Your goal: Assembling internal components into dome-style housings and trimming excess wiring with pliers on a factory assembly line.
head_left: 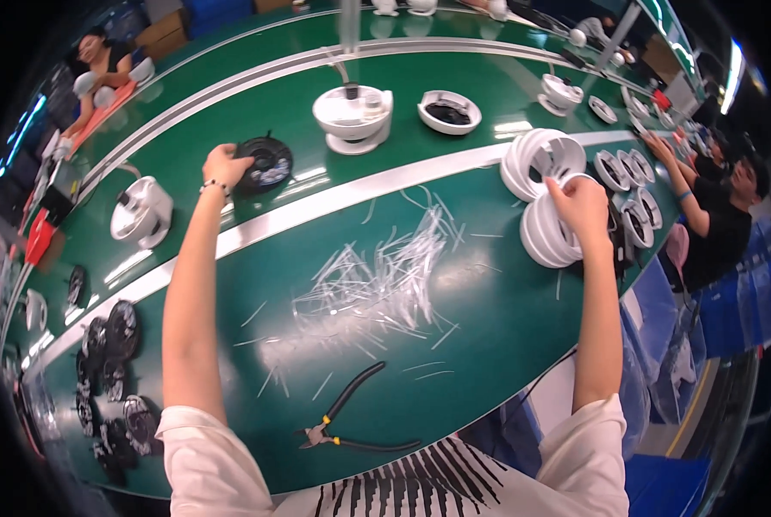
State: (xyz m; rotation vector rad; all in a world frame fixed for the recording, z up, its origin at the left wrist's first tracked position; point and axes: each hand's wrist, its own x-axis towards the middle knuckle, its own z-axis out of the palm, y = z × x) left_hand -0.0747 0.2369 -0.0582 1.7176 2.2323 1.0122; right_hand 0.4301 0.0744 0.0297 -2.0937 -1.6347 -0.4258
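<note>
My left hand (227, 166) reaches over the far green belt. Its thumb and fingers are closed on the rim of a black round plastic part (269, 165). On the right, my right hand (582, 205) has its fingers closed on the edge of a white plastic ring (542, 231) at the top of a nearer stack. A second stack of white rings (532, 164) stands just behind it. Between my arms lies a loose heap of clear plastic strips (394, 280). Closer to me, diagonal cutters (342, 420) with black handles rest with their handles spread.
White housings (351, 116) and a white ring with a black insert (450, 114) sit on the belt (290, 103). Several black round parts (118, 332) cluster at the left. More white rings (631, 172) stand beyond my right hand. A co-worker (721, 207) works at the right.
</note>
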